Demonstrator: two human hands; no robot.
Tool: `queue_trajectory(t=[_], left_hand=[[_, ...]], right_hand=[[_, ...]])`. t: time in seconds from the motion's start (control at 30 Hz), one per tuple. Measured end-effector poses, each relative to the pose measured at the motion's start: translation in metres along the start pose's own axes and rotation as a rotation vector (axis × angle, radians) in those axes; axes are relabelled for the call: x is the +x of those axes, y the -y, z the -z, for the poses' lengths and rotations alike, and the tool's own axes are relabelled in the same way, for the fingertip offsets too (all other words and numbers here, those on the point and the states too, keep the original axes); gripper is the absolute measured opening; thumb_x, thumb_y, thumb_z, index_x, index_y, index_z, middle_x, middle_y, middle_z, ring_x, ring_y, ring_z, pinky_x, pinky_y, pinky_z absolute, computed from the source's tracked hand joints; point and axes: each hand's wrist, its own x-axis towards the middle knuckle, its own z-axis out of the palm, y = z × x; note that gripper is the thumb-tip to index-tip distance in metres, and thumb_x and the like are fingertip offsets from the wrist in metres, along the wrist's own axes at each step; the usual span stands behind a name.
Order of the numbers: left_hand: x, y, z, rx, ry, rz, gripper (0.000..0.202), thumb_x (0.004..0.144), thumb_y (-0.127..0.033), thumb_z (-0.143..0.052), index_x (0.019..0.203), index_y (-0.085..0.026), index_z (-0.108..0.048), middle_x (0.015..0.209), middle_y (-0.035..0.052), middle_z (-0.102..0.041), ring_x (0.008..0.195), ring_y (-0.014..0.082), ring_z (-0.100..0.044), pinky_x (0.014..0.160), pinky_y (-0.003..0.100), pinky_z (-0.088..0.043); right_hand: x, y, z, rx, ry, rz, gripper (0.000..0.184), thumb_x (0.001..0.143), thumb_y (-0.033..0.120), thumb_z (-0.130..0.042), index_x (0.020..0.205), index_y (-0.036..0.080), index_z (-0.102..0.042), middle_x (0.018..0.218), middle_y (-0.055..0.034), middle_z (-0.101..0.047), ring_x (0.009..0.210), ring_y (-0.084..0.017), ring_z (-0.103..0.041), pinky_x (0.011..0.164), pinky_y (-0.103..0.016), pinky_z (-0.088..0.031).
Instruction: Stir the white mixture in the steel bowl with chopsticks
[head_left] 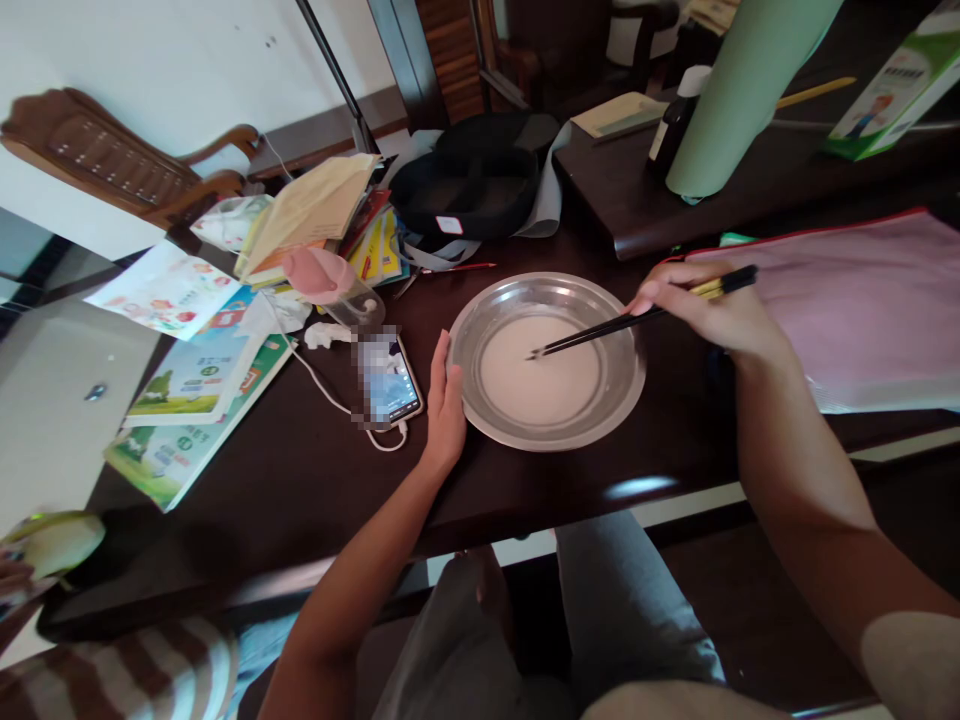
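A shallow metal bowl (pixel 480 330) holding a pale, milky batter (pixel 547 385) sits on the dark wooden table (pixel 315 480). My right hand (pixel 705 305) is closed around a pair of black chopsticks (pixel 600 330), whose tips dip into the batter near the bowl's centre. My left hand (pixel 444 405) rests flat against the bowl's left rim, fingers stretched out and together, steadying it. It holds nothing.
A smartphone (pixel 390 385) on a white cable lies just left of my left hand. Books and leaflets (pixel 199 385) pile up at the left, a black bag (pixel 472 185) behind the bowl, a pink mesh pouch (pixel 862 300) at the right. Another person's striped sleeve (pixel 112 670) shows bottom left.
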Motion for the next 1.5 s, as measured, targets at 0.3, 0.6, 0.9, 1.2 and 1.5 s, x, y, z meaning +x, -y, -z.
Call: queue_trajectory(t=[0.3, 0.6, 0.9, 1.2, 1.5], left_hand=[[0.000, 0.000, -0.001, 0.000, 0.000, 0.003, 0.063, 0.095, -0.060, -0.051, 0.150, -0.032, -0.044, 0.167, 0.0024, -0.035, 0.157, 0.0245, -0.025, 0.130, 0.042, -0.019], [0.000, -0.002, -0.001, 0.015, -0.007, 0.005, 0.061, 0.096, -0.058, -0.050, 0.150, -0.032, -0.044, 0.166, 0.0025, -0.036, 0.156, 0.0236, -0.026, 0.130, 0.041, -0.020], [0.000, 0.000, -0.001, 0.000, -0.002, -0.004, 0.061, 0.095, -0.059, -0.050, 0.150, -0.032, -0.044, 0.166, 0.0026, -0.036, 0.156, 0.0239, -0.027, 0.129, 0.041, -0.021], [0.001, 0.000, -0.002, -0.011, -0.010, 0.006, 0.062, 0.095, -0.060, -0.051, 0.150, -0.032, -0.045, 0.166, 0.0023, -0.036, 0.156, 0.0235, -0.027, 0.129, 0.041, -0.021], [0.000, 0.001, -0.001, 0.003, -0.006, 0.002, 0.063, 0.095, -0.060, -0.050, 0.151, -0.032, -0.043, 0.166, 0.0024, -0.035, 0.156, 0.0224, -0.029, 0.129, 0.040, -0.020]], right_hand=[[-0.001, 0.004, -0.003, 0.032, 0.182, -0.010, 0.030, 0.086, 0.049, -0.068, 0.071, 0.024, -0.076, 0.079, -0.0027, -0.078, 0.079, -0.020, -0.071, 0.076, -0.033, -0.050], [-0.001, 0.001, 0.006, 0.071, 0.105, -0.012, 0.034, 0.086, 0.048, -0.068, 0.063, 0.024, -0.074, 0.068, -0.0021, -0.073, 0.070, -0.020, -0.069, 0.073, -0.034, -0.049], [0.001, -0.003, 0.006, -0.004, -0.112, -0.016, 0.029, 0.088, 0.044, -0.067, 0.068, 0.025, -0.075, 0.074, -0.0011, -0.076, 0.074, -0.019, -0.067, 0.076, -0.034, -0.048], [0.000, 0.002, -0.006, 0.030, 0.189, 0.020, 0.028, 0.086, 0.047, -0.068, 0.074, 0.024, -0.077, 0.082, -0.0035, -0.078, 0.081, -0.020, -0.070, 0.075, -0.032, -0.049], [-0.001, -0.001, 0.007, 0.080, 0.064, -0.007, 0.034, 0.087, 0.045, -0.067, 0.062, 0.023, -0.073, 0.068, -0.0022, -0.073, 0.070, -0.019, -0.069, 0.073, -0.033, -0.048]])
